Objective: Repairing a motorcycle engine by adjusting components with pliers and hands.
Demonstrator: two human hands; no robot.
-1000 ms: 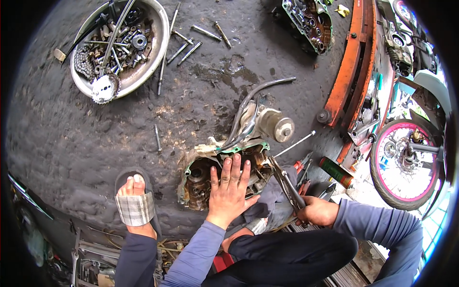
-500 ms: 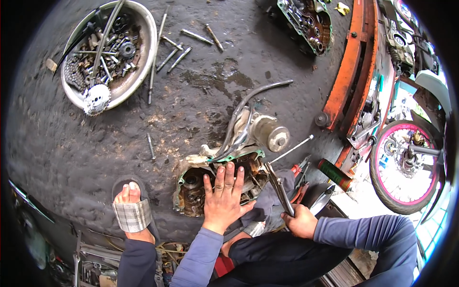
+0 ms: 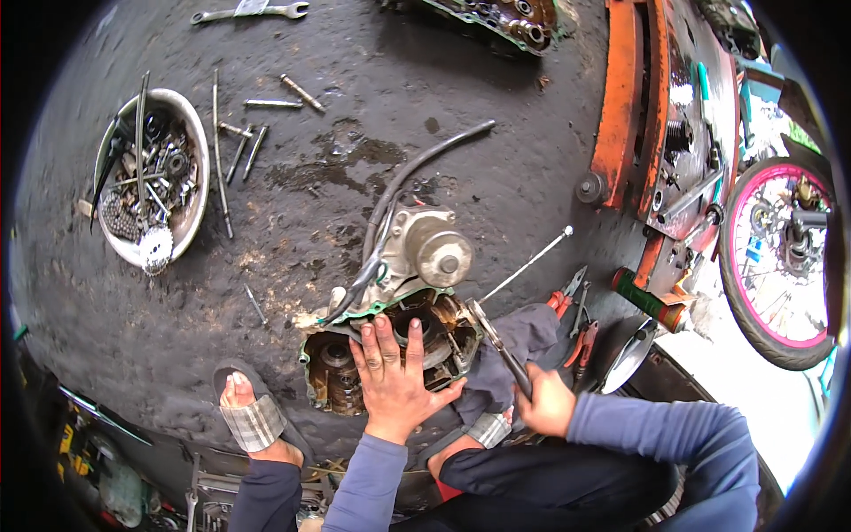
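Observation:
My left hand (image 3: 390, 383) lies with its fingers spread over an opened engine crankcase (image 3: 424, 372), an oily casing with green gasket scraps along its edge. My right hand (image 3: 545, 399) is closed around the handle of a long metal hand tool (image 3: 503, 348), its exact kind unclear. The tool's head is by the crankcase's right edge; whether they touch, I cannot tell. Close to that head is one end of a thin pale rod (image 3: 530, 262). A round motor-like cylinder (image 3: 443, 257) and a black hose (image 3: 390, 191) are at the far side of the casing.
A metal bowl (image 3: 200, 168) of bolts, chain and sprockets stands far left, beside loose bolts (image 3: 273, 104). Red-handled pliers (image 3: 581, 344), a grey rag (image 3: 523, 341) and a green can (image 3: 645, 300) lie to the right. An orange steel frame (image 3: 620, 106) and a pink-rimmed wheel (image 3: 780, 262) stand beyond.
The view has shifted, so the bowl and crankcase sit further left. My left hand stays spread on the casing. My right hand keeps its grip on the tool.

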